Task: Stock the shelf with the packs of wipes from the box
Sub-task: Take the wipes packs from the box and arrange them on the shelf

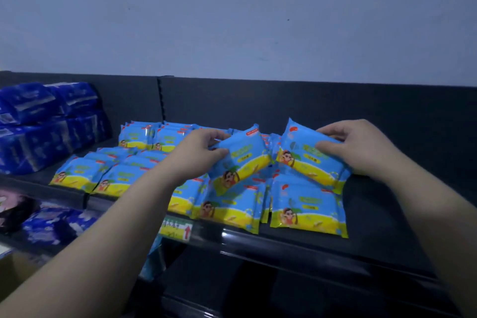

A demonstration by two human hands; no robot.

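Several blue-and-yellow packs of wipes (307, 209) lie in rows on the dark shelf (382, 217). My left hand (196, 155) grips one tilted pack (242, 162) by its left end, held just above the middle rows. My right hand (361, 147) grips another pack (307, 160) by its right end, thumb on its face, over the rightmost row. A corner of the cardboard box (15, 271) shows at the lower left edge.
Dark blue bundled packages (49, 121) are stacked at the shelf's left end. More blue goods (54, 224) sit on the lower shelf at left. A price label with a red arrow (178, 230) is on the shelf's front rail. Bare shelf surface lies right of the wipes.
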